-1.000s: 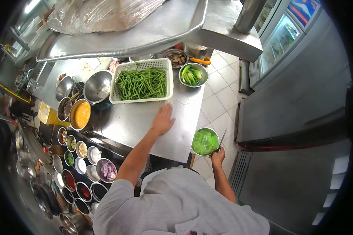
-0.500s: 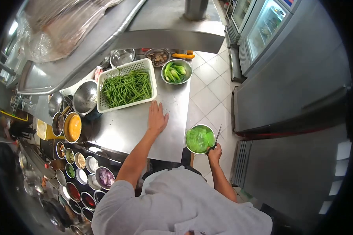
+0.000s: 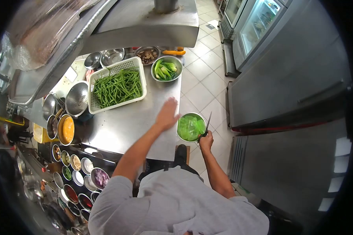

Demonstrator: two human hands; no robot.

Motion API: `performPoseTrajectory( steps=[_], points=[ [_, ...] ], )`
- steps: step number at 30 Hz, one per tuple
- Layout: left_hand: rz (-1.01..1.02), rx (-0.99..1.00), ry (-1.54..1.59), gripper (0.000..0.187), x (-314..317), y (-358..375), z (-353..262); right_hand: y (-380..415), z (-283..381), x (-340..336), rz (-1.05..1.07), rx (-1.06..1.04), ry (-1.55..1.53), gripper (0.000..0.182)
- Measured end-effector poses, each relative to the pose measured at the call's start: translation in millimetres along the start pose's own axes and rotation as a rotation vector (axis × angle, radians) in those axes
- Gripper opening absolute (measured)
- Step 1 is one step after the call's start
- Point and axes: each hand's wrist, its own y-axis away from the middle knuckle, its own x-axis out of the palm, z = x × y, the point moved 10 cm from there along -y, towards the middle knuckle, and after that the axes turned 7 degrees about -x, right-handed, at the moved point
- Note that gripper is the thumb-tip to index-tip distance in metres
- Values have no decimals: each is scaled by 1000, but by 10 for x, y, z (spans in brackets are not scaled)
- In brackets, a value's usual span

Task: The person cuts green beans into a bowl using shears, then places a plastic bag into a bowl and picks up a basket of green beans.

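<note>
My left hand [image 3: 167,114], slightly blurred, is over the right part of the steel table [image 3: 117,131], with its fingers stretched out and nothing in it. To the right of the table edge, my right hand [image 3: 206,141] is closed round the handles of dark scissors [image 3: 208,124], whose blades point away from me. Beside that hand is a metal bowl [image 3: 180,135] with bright green plastic [image 3: 191,127] in it. A white basket [image 3: 143,92] of green beans [image 3: 117,88] stands on the table, and a steel bowl of leafy greens [image 3: 165,71] is at its far right corner.
Several small bowls of ingredients [image 3: 70,194] line the lower left. A pot of orange liquid [image 3: 68,130] and an empty colander [image 3: 77,98] stand left of the basket. A steel shelf [image 3: 145,33] overhangs the far side. Grey cabinets [image 3: 286,98] stand across the tiled floor [image 3: 204,88].
My left hand has lifted off the tabletop and moved right toward the table edge. The view has shifted, and the bowl with green plastic is closer to the table edge.
</note>
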Motion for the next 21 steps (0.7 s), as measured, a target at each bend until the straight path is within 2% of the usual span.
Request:
performPoseTrajectory(
  steps=[2,3,4,5,7,8,11,12,14,15,17,20,21],
  points=[
    [83,21,54,79,368,150,-394,-56,-41,30,-25,-44,39,32],
    [197,17,317,79,544,273,-666,-89,-16,40,-56,-94,83,31],
    [303,17,581,79,611,362,-889,11,157,-11,-2,-30,26,31],
    [293,16,578,79,528,372,-958,-24,123,24,2,-40,25,31],
    [149,145,292,79,327,394,-1156,-57,-112,20,-11,-19,28,34],
    [45,83,373,75,266,323,-890,-48,-176,9,11,-23,54,36],
    [-201,-52,9,67,-177,56,-80,96,-69,-193,-41,-102,128,38],
    [-173,-159,-17,69,-131,-72,317,102,-155,-205,-51,-71,101,39],
    [-217,-240,-156,72,-395,-222,679,123,-326,-213,-66,-91,89,41],
    [-224,-227,-153,72,-391,-242,835,109,-347,-228,-69,-106,82,43],
    [-162,-339,-27,75,-206,-339,1230,186,-208,-300,-60,-66,61,40],
    [-155,-272,-19,79,35,-80,741,195,-181,-308,-80,-91,109,39],
    [-70,-197,-18,79,204,48,434,185,-175,-296,-81,-88,104,39]
  ],
)
